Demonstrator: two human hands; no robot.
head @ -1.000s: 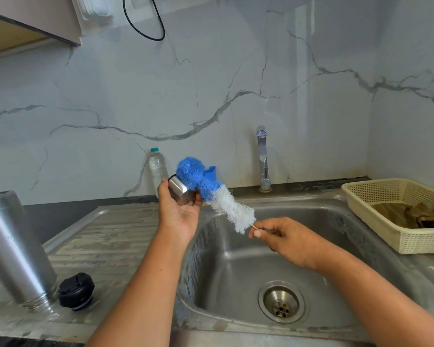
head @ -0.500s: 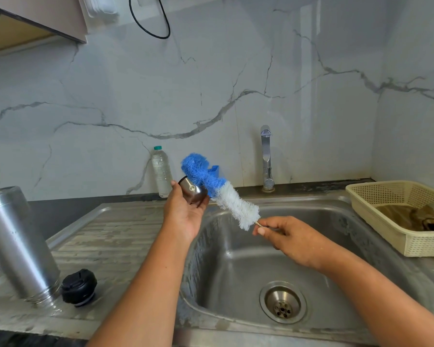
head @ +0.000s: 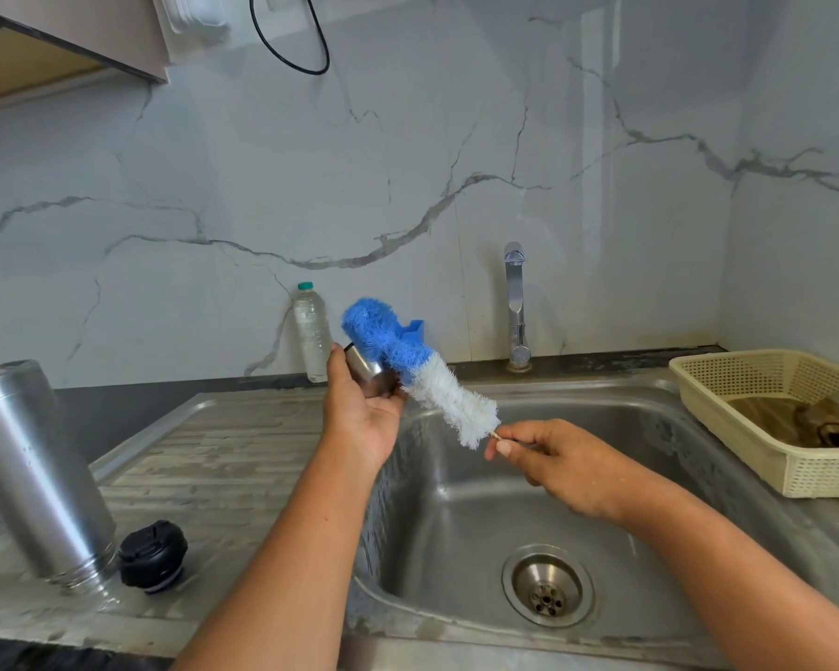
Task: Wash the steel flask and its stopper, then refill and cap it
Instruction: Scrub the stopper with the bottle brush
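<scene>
steel is gripped at the centre: a small steel cup (head: 366, 372), judged to be the flask's outer cap, is held in the curled fingers and thumb of the left hand (head: 364, 418), above the sink's ten o'clock corner. the wire handle (head: 495, 434) of a bottle brush (head: 437, 385) is pinched between thumb and forefinger of the right hand (head: 558, 462), at four o'clock of the cup. the brush's blue end is laid against the cup's upper side. whether any bristles are inside the mouth cannot be told.

the step in hand is judged to be the scrubbing of this cup. it is best done with the cup tilted over the sink (head: 456, 501) so that drips are caught, and with the brush twisted by its wire while the cup is turned against it. rim and inner wall should both be covered, and the thin wire should be pinched firmly, since it may slip when wet.

the flask (head: 35, 477) is stood mouth down on the drainboard (head: 224, 457), at nine o'clock of the sink. it is a tall brushed-steel cylinder, threaded at the neck. the black stopper (head: 152, 556) is set just beside it, at its four o'clock. a tap (head: 515, 302) is mounted at twelve o'clock, with no water seen running, and a basket (head: 727, 428) is placed at three o'clock.
</scene>
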